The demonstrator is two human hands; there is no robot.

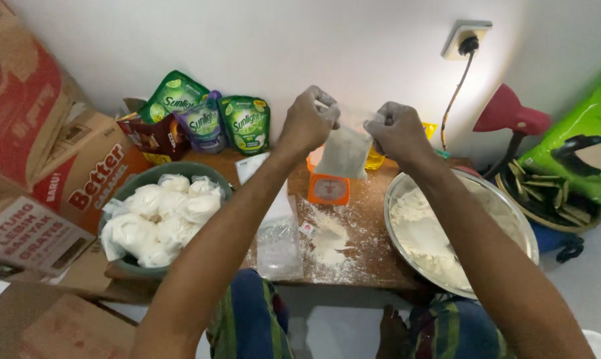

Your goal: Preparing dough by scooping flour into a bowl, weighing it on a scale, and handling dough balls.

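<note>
1. clear plastic bag (pixel 345 149), partly filled with white flour, hangs between both hands above the far middle of the worktop (pixel 373 256).
2. left hand (pixel 308 121) has its grip clenched on the bag's top left edge.
3. right hand (pixel 398 131) has its grip clenched on the bag's top right edge; both hands are dusted with flour.
4. small orange scale (pixel 328 188) stands on the worktop directly below the bag.
5. spilled flour (pixel 329 239) lies on the wooden surface in front of the scale.
6. metal bowl (pixel 513 213), holding loose flour, sits to the right, under the right forearm.
7. green basin (pixel 131 181), on the left, holds a pile of tied, filled bags (pixel 161 216).
8. flat stack of empty plastic bags (pixel 278 246) lies between the basin and the spilled flour.
9. green and purple refill pouches (pixel 207 116) lean against the wall behind the basin.
10. red desk lamp (pixel 509 114) stands at the far right.
</note>
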